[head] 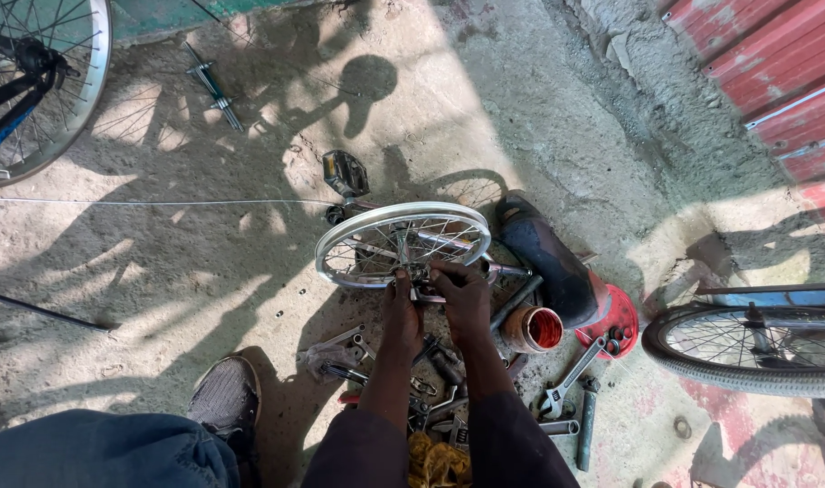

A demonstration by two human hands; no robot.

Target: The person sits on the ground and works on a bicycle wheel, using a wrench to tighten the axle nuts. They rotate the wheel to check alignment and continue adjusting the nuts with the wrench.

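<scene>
A small spoked bicycle wheel (pixel 402 242) with a shiny metal rim stands on the concrete floor in front of me. Both my hands are at its hub, near the lower middle of the wheel. My left hand (pixel 401 310) presses against the hub area from the left with its fingers curled. My right hand (pixel 460 294) grips the hub or axle from the right, fingers closed over it. What exactly each hand pinches is hidden by the fingers. A black pedal (pixel 345 173) lies just behind the wheel.
Wrenches and other tools (pixel 571 378) lie scattered under my arms. A copper-coloured tin (pixel 534 329) and a dark saddle-like part on a red base (pixel 557 271) sit to the right. Another bicycle's tyre (pixel 747 352) is at right, a large wheel (pixel 42 81) at top left. My shoe (pixel 223 398) rests lower left.
</scene>
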